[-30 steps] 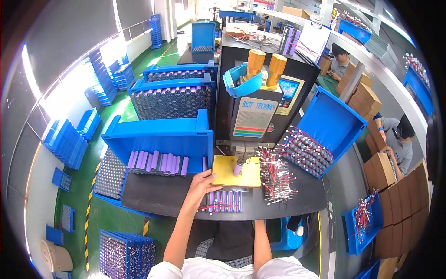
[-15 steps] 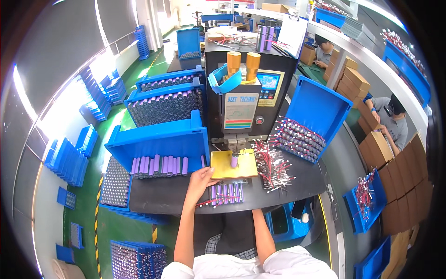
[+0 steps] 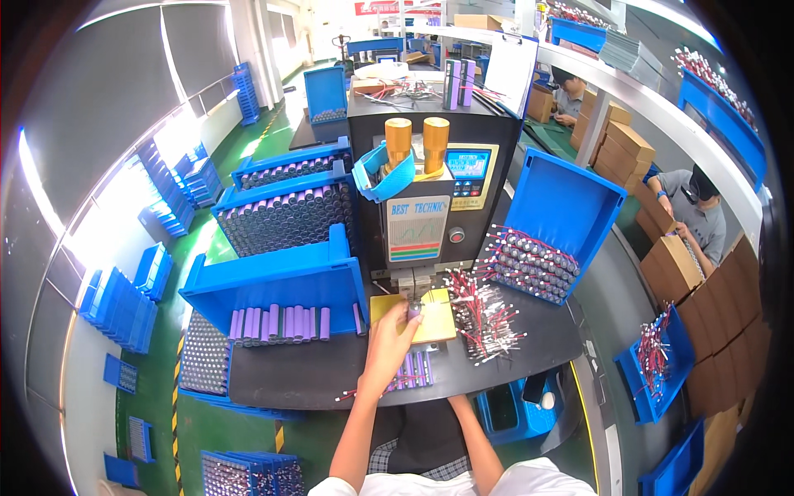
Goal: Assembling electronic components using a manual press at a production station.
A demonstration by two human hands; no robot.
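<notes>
My left hand (image 3: 390, 337) reaches over the yellow plate (image 3: 437, 324) below the welding head of a black spot-welding machine (image 3: 488, 165). Its thumb and fingers close on a purple battery cell (image 3: 415, 311) standing upright on that plate, and they partly hide it. Close to the wrist, a row of purple cells (image 3: 420, 369) with red leads lies on the black table, partly covered by my hand. My right forearm (image 3: 475, 430) runs up to the table's front edge, and the right hand itself is hidden beneath it.
A tilted blue bin (image 3: 273, 281) with loose purple cells (image 3: 285, 322) stands at left. Right of the plate lies a heap of red-and-white leads (image 3: 484, 318), beside a blue bin of wired cells (image 3: 538, 256). Two co-workers (image 3: 695, 207) sit at the far right among cardboard boxes (image 3: 670, 264).
My left hand has moved from the yellow plate's left edge onto the plate, to the upright cell, and closed on it. The view has shifted slightly; my right hand stays out of sight.
</notes>
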